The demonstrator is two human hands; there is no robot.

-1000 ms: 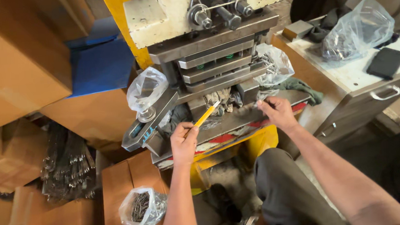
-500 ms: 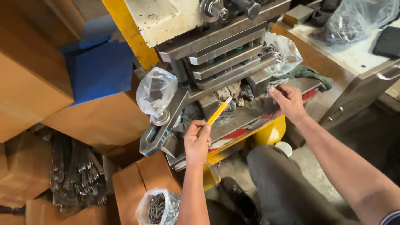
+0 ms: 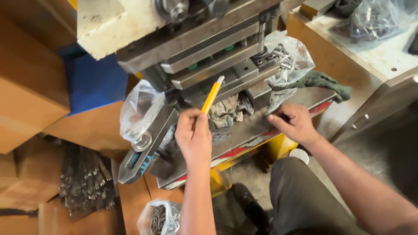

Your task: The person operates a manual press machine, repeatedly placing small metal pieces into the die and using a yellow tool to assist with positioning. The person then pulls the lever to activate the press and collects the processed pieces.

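While our left hand (image 3: 194, 137) grips the slim yellow plastic stick (image 3: 211, 96), its long axis slants up and right into the grey steel press die (image 3: 216, 70); our right hand (image 3: 294, 124) lies flat, fingers extended, on the metal press bed (image 3: 259, 129), holding nothing.

I see the press bed (image 3: 247, 130), a grey steel plate with a red-striped front edge. A crumpled rag (image 3: 225, 109) lies on it at centre, a green cloth (image 3: 325, 82) at its right end, a clear bag (image 3: 286, 57) of metal parts behind.
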